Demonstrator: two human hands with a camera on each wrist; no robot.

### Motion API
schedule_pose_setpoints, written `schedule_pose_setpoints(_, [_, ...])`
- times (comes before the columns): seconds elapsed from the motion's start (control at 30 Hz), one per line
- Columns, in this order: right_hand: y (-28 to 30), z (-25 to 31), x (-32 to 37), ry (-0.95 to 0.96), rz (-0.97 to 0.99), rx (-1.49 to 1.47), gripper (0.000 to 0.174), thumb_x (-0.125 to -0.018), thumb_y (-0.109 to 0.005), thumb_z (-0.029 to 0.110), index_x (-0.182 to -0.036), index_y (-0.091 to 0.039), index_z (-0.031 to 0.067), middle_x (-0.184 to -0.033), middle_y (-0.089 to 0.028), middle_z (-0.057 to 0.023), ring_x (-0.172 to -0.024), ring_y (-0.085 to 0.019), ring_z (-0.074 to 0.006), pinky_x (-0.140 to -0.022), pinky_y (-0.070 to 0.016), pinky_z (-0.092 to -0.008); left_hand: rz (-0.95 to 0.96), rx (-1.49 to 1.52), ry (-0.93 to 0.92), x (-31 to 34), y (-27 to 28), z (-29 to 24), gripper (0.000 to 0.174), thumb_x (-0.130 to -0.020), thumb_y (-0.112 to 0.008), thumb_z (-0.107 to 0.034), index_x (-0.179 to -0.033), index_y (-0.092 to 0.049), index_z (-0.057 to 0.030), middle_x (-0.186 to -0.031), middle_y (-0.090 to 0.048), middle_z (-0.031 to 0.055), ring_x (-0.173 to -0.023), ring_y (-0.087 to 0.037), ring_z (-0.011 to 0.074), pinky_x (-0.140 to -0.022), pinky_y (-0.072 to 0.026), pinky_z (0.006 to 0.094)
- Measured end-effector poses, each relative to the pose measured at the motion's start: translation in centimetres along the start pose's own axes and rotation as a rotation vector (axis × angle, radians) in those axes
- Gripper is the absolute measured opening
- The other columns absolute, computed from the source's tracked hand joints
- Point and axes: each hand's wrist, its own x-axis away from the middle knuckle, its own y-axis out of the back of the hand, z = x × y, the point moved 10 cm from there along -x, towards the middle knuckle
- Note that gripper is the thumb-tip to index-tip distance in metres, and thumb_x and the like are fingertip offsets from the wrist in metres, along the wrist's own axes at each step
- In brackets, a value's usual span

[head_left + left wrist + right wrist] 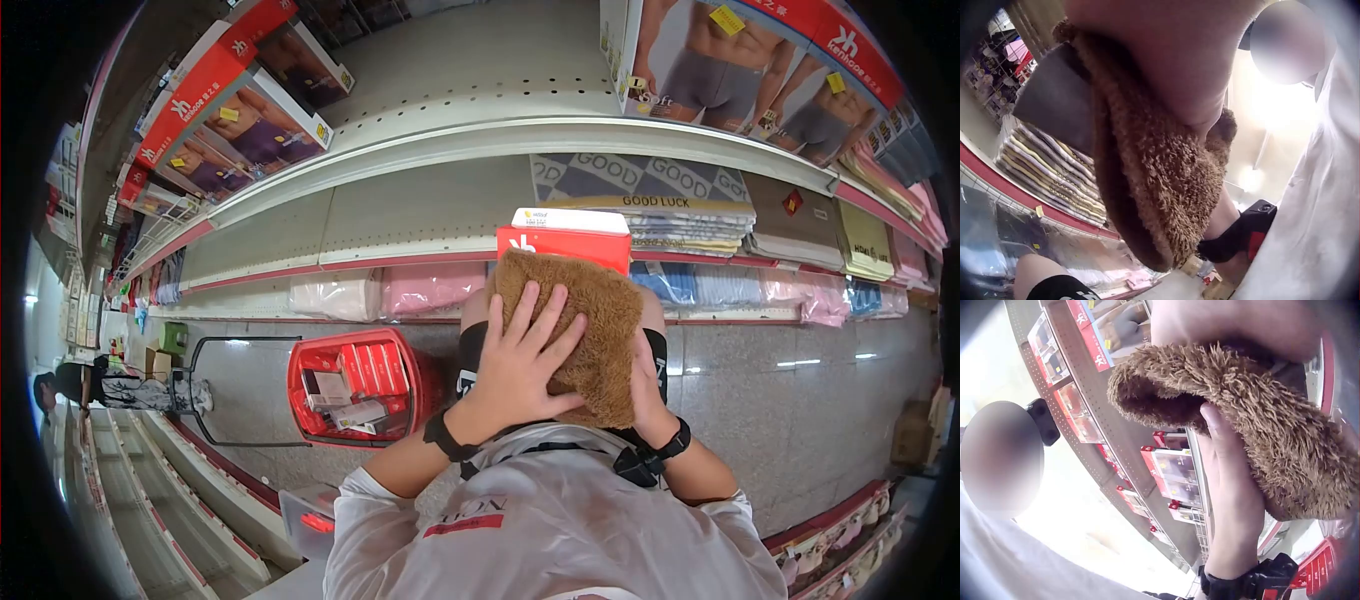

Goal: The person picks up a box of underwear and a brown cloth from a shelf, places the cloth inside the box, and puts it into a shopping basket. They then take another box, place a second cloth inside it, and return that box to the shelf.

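A brown fluffy cloth (600, 320), folded over, is held up in front of the body between both hands. My left hand (535, 360) lies spread on its face with the fingers straight. In the right wrist view, the left thumb rests at the open fold of the fluffy cloth (1297, 450). My right hand (650, 390) is at the cloth's right edge, its fingers hidden behind; whether they curl round it I cannot tell. Behind the cloth, a red and white box (565, 235) shows at the top. In the left wrist view, a dark flat panel (1057, 94) is behind the cloth.
Shelves (400, 210) run across the front. Folded "GOOD LUCK" textiles (645, 200) and boxed underwear (745, 70) sit on them, with plastic-wrapped packs (430, 288) below. A red basket (350, 385) with several boxes stands on the floor to the left, near a black-handled cart (235, 390).
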Motion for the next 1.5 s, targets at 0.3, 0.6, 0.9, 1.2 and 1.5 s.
schedule_pose_setpoints(0.3, [-1.1, 1.4, 0.2, -0.037, -0.047, -0.075, 0.04, -0.09, -0.044, 0.01, -0.128, -0.035, -0.0008, -0.124, -0.047, -0.0096, -0.116, -0.045, -0.0161, -0.097, -0.0357, -0.0312, -0.004, -0.018, 0.081, -1.1, 1.8, 2.5, 0.094, -0.05, -0.076, -0.043, -0.134, -0.042, -0.0184, -0.145, -0.03, 0.0115, -0.133, -0.025, 0.0363, -0.1, -0.023, 0.0593])
schedule_pose_setpoints(0.6, [-2.2, 2.3, 0.5, 0.084, 0.042, 0.489, 0.038, -0.091, -0.044, 0.012, -0.126, -0.035, -0.0008, -0.114, -0.051, -0.0088, -0.108, -0.046, -0.0142, -0.09, -0.0379, -0.0288, -0.047, -0.013, 0.214, -1.0, 1.3, 4.3, 0.09, -0.055, -0.068, -0.022, -0.137, -0.034, -0.0073, -0.147, -0.016, 0.0205, -0.134, -0.012, 0.0465, -0.103, -0.0167, 0.0617])
schedule_pose_setpoints(0.9, [-1.2, -1.9, 3.6, -0.207, 0.365, -0.289, 0.089, -0.075, -0.073, 0.033, -0.138, -0.02, -0.0018, -0.138, -0.034, -0.0138, -0.124, -0.039, -0.0217, -0.102, -0.0346, -0.0374, -0.053, -0.029, -0.113, -0.9, 0.0, -1.8, 0.071, -0.062, -0.067, -0.043, -0.127, -0.05, -0.0181, -0.144, -0.025, 0.0226, -0.133, -0.015, 0.0494, -0.099, -0.0078, 0.0682])
schedule_pose_setpoints(1.2, [1.2, -0.1, 2.5, -0.181, -0.018, 0.122, 0.068, -0.075, -0.066, 0.011, -0.133, -0.032, -0.0011, -0.129, -0.044, -0.0111, -0.118, -0.043, -0.0224, -0.099, -0.0359, -0.0369, 0.026, 0.087, -0.332, -1.2, -0.3, -1.9, 0.07, -0.063, -0.068, -0.049, -0.126, -0.052, -0.024, -0.144, -0.032, 0.0099, -0.135, -0.019, 0.0389, -0.102, -0.0129, 0.063])
schedule_pose_setpoints(1.5, [1.7, 0.1, 2.6, -0.294, -0.052, -0.232, 0.068, -0.071, -0.057, 0.02, -0.132, -0.035, 0.0001, -0.13, -0.046, -0.0146, -0.117, -0.047, -0.0323, -0.1, -0.0365, -0.045, 0.089, 1.494, 0.511, 1.3, -3.3, 6.8, 0.086, -0.072, -0.074, -0.015, -0.138, -0.022, 0.0036, -0.139, -0.033, 0.0097, -0.129, -0.03, 0.0196, -0.106, -0.0237, 0.0322])
